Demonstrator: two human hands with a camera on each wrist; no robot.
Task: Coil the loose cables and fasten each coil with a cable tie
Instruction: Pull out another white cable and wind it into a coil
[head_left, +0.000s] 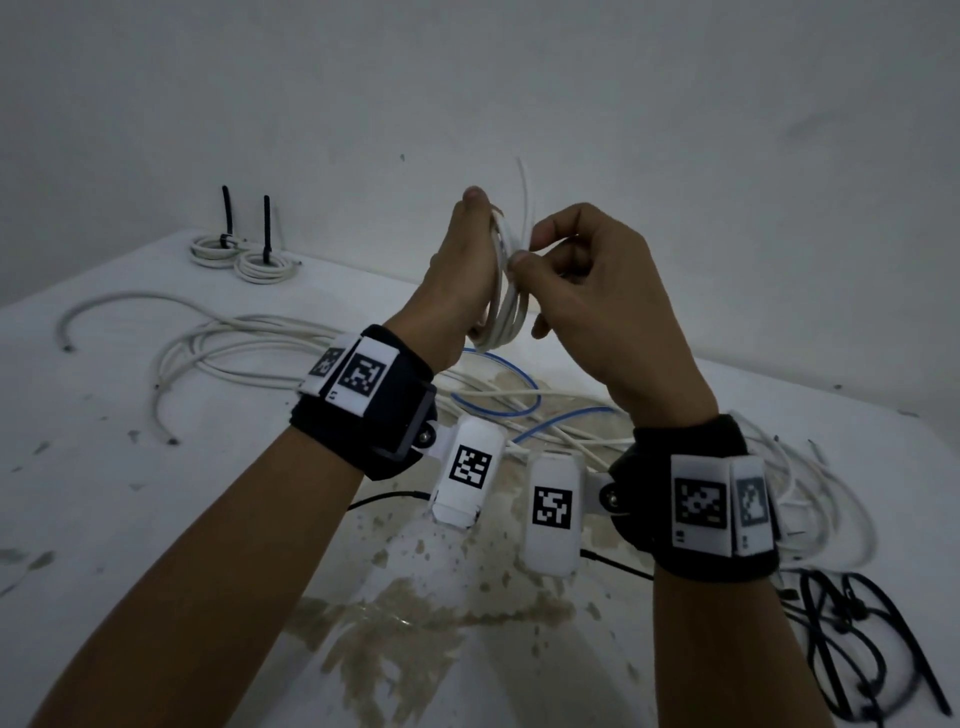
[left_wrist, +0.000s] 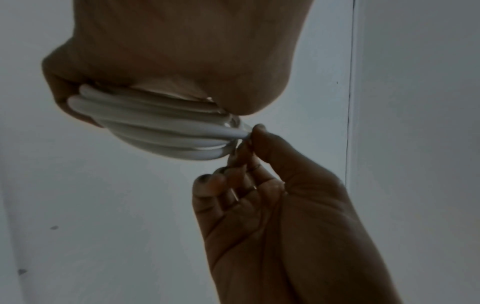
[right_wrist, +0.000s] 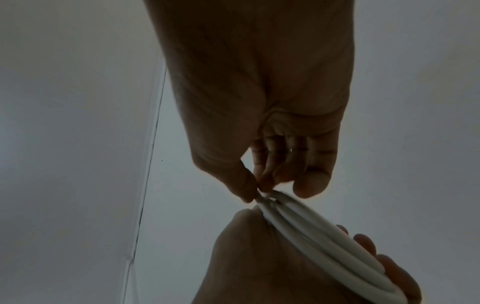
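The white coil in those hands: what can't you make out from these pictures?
- Head view: left hand covers much of the white coil.
- Wrist views: dark; the right hand hides the cable end it pinches.
- Head view: black ties cut off at the edge.

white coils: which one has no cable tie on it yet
The coil in the left hand, held up off the table; the right hand pinches its strand. The two coils by the wall carry black ties.

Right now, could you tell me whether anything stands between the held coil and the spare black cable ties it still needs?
Nothing visible blocks that way. The left hand grips the white coil in the air and the right hand pinches its loose end. The black cable ties lie at the near right on the table, beside loose white cables.
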